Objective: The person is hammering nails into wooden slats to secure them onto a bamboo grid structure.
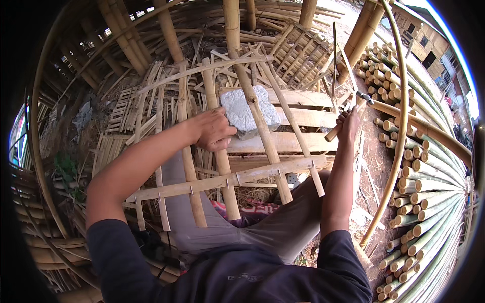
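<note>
A bamboo lattice frame (pixel 252 173) lies across my lap, its slats fixed to two crosspieces, with nail-like pins showing along the near one. My left hand (pixel 214 130) is closed around one bamboo slat (pixel 222 169) of this frame, beside a rough grey concrete block (pixel 242 107). Another slat (pixel 261 118) passes over that block, which rests on a low plank bench (pixel 303 143). Off to the right, my right hand (pixel 346 123) grips the wooden handle of a hammer (pixel 332 134), and the dark metal head is raised up and away from the frame.
Cut bamboo poles (pixel 429 199) are stacked along the right side. Loose bamboo strips (pixel 136 113) and another lattice panel (pixel 303 55) lie beyond the frame. Upright bamboo posts (pixel 232 25) stand at the far side, and a curved bamboo pole (pixel 401 126) arcs past my right arm.
</note>
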The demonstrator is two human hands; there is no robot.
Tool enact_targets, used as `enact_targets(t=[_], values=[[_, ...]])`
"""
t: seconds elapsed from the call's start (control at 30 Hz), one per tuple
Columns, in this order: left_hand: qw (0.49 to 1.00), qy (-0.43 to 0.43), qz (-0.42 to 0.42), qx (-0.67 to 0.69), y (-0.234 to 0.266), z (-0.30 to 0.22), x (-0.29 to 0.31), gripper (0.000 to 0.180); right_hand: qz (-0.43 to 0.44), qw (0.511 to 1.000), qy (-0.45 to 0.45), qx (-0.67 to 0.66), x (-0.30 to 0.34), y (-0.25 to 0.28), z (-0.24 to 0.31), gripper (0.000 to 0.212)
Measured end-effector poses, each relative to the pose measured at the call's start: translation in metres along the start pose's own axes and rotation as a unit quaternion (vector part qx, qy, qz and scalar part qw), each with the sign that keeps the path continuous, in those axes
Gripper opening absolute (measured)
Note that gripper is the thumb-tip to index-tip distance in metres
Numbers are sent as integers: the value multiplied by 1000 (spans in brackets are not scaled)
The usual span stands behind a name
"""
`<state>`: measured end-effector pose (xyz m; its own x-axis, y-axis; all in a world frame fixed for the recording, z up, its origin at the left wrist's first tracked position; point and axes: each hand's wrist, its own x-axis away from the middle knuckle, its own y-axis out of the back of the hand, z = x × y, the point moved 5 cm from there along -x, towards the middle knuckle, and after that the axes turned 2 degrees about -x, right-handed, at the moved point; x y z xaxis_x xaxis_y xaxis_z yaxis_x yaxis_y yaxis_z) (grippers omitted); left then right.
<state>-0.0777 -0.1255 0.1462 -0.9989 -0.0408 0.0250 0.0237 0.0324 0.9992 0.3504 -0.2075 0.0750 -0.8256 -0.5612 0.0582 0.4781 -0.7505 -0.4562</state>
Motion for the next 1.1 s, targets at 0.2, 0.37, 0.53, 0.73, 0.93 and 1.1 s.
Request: enact_targets(t=[0.2,0.37,0.53,0.73,0.93,1.1], values=[[992,-83,93,-17,-67,-28,23,23,-8,998,11,60,13,-17,1,45],[982,-115,141,-42,-107,-44,32,24,1,992,13,122,18,-24,-5,47],[991,-93,90,-38,-115,-39,35,25,12,987,12,160,14,-23,-11,49],[988,46,-148,12,-80,-36,36,41,4,980,16,198,11,-25,-14,50],[790,427,-417,141,-102,-7,50,63,31,981,20,190,3,-21,-20,53],[581,569,-362,457,-168,31,67,53,53,984,-11,170,5,-28,-26,51]])
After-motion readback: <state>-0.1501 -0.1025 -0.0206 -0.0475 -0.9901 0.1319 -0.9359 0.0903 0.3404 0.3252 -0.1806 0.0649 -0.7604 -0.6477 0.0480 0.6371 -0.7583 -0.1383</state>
